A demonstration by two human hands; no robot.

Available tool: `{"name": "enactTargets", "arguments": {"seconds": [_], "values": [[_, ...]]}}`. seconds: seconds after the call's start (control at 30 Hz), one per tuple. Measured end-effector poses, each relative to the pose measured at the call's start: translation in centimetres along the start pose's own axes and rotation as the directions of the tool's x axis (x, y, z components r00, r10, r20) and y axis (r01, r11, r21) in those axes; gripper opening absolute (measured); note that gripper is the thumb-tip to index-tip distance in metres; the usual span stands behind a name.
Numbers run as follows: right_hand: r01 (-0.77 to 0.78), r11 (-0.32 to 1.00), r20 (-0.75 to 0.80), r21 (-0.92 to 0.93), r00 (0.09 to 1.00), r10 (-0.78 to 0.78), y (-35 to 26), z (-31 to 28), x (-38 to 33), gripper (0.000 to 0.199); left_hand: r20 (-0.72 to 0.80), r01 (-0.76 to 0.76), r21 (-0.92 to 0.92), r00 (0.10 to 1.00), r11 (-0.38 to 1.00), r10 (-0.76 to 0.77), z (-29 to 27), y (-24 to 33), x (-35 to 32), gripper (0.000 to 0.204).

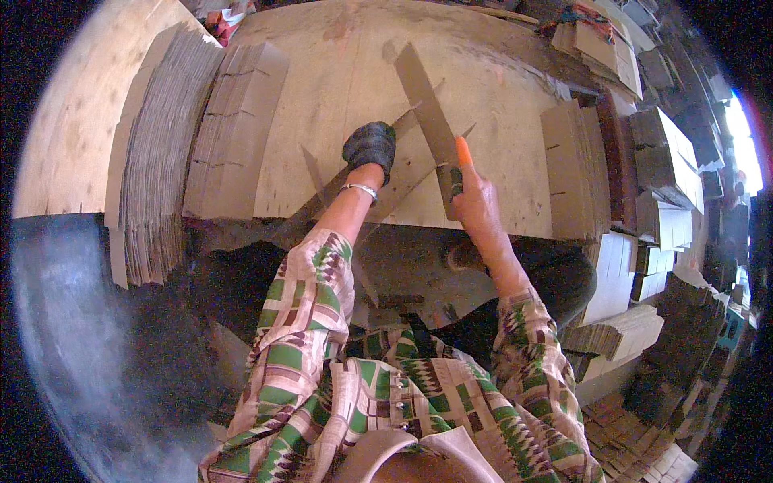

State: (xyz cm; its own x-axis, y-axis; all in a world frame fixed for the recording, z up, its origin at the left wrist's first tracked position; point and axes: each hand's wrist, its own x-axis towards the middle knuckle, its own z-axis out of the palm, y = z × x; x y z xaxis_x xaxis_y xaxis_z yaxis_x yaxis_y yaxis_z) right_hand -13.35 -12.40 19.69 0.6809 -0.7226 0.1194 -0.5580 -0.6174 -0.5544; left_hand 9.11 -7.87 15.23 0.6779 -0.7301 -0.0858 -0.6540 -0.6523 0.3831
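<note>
My left hand (369,151), in a dark glove, is closed round a brown cardboard strip that runs slantwise from the table's near edge up to the right. My right hand (477,197) has an orange cover on one finger and a dark band on another. It grips the lower end of a long cardboard strip (428,101), which points up and away to the left. Thin strips or flaps cross between the hands; the two pieces meet near the middle, but how they join is hard to make out.
A wooden board (338,64) lies under the work. To the left stand a tall stack of cardboard sheets (165,129) and a stack of slotted cardboard (241,121). More slotted cardboard (573,165) stands at the right, with several cardboard bundles (664,153) beyond it.
</note>
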Motion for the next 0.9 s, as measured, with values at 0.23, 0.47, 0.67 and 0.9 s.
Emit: {"name": "enactTargets", "arguments": {"seconds": [0.23, 0.47, 0.67, 0.9], "values": [[-0.077, 0.990, 0.101, -0.118, 0.991, 0.089, 0.0, 0.1, 0.5, 0.095, 0.084, -0.055, 0.007, 0.995, 0.998, 0.054, -0.3, 0.5, -0.3, 0.030], [-0.047, 0.952, 0.244, -0.302, 0.962, 0.125, -0.3, 1.6, 2.4, 0.098, 0.123, 0.023, -0.005, 0.992, 1.000, -0.022, 0.2, -1.1, 1.3, 0.033], [0.006, 0.947, 0.201, -0.321, 0.978, 0.062, 1.8, 1.0, 0.9, 0.085, 0.191, 0.057, 0.012, 0.980, 0.998, -0.058, 0.3, 0.0, 1.2, 0.033], [-0.006, 0.953, 0.306, -0.303, 0.946, 0.103, -0.7, 0.3, 2.3, 0.094, 0.106, -0.006, 0.022, 0.994, 1.000, 0.004, -0.2, 0.2, 0.4, 0.029]]}}
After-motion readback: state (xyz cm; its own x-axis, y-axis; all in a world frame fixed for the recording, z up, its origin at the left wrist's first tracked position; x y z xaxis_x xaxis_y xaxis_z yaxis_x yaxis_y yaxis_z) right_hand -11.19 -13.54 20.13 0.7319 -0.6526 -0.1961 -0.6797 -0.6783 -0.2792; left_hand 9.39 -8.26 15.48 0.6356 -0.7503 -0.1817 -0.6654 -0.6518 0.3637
